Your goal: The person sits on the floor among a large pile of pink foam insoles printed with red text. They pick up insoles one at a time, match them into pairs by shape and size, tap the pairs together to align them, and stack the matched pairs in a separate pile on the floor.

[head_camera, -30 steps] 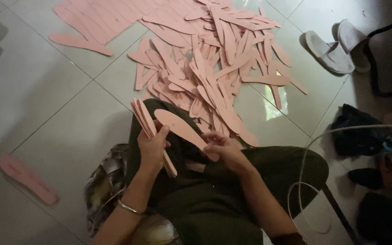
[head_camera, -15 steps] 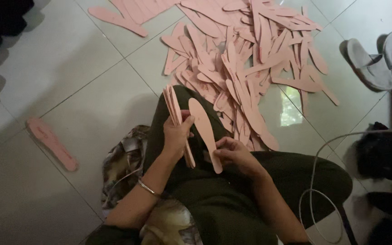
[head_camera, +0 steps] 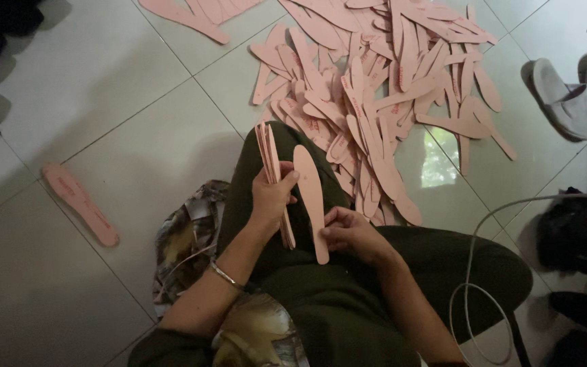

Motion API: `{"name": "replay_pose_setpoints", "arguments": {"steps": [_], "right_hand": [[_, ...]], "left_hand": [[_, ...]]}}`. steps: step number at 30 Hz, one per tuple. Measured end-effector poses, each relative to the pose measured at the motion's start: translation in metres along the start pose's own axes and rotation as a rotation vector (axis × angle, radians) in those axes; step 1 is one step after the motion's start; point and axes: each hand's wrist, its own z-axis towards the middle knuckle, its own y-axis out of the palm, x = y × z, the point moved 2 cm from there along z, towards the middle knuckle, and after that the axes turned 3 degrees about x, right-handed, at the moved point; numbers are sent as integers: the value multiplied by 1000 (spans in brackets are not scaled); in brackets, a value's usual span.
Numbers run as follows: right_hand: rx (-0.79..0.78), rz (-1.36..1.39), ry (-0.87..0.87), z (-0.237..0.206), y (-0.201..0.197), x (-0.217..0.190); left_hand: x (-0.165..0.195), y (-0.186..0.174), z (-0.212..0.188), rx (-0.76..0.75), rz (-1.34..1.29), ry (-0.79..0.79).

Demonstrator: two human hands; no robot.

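Your left hand [head_camera: 271,197] gripping thin stack of flat pink foam insoles [head_camera: 273,180], count too hard to tell. Your right hand [head_camera: 349,232] pinching one pink insole [head_camera: 310,197] over lap. Big pink pile [head_camera: 382,88] lying ahead, uncountable. One lone insole [head_camera: 79,202] lying left. Two grey slippers [head_camera: 572,92] partly cut off.

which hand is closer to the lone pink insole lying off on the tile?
Left. The left hand, holding a stack of insoles, is nearer the lone insole; the right hand sits farther across the lap.
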Motion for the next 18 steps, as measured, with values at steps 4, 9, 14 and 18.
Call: {"name": "replay_pose_setpoints", "arguments": {"steps": [4, 9, 14, 18], "right_hand": [[7, 6, -9, 3, -1, 4], [-42, 178, -59, 9, -3, 12], [19, 92, -136, 19, -7, 27], [26, 72, -187, 22, -7, 30]], "left_hand": [[-2, -1, 1, -25, 21, -27], [-16, 2, -3, -211, -109, -56], [-21, 10, -16, -481, -167, 50], [-18, 15, -20, -614, -151, 12]]}}
